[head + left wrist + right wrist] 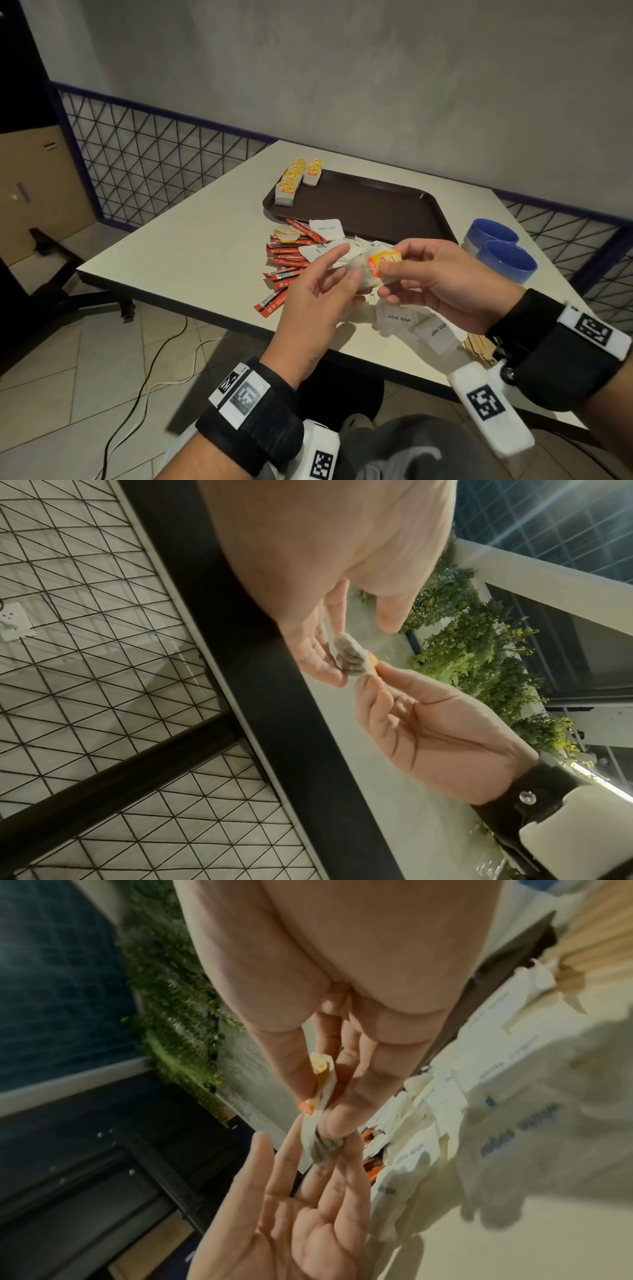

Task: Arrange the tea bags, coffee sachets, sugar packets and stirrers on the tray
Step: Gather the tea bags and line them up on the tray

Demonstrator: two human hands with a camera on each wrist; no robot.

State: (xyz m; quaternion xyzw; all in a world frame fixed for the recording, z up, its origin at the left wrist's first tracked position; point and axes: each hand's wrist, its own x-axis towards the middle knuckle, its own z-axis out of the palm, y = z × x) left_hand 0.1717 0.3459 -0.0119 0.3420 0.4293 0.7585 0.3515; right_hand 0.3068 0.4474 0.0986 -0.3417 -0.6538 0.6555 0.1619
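Above the table's near side, my right hand (387,267) pinches a small stack of tea bags (368,274) by the yellow and red tag. My left hand (346,267) touches the stack's other end with fairly straight fingers. In the right wrist view, my right hand (315,1104) grips the tea bags (322,1139) over the flat palm of my left hand (301,1177). The brown tray (376,205) holds two rows of tea bags (291,185) at its far left corner. Red coffee sachets (287,263), white sugar packets (397,317) and wooden stirrers (479,346) lie on the table.
Two blue bowls (503,251) stand to the right of the tray. A wire mesh fence (154,154) runs behind the table. Cables lie on the tiled floor at the left (150,370). Most of the tray's surface is bare.
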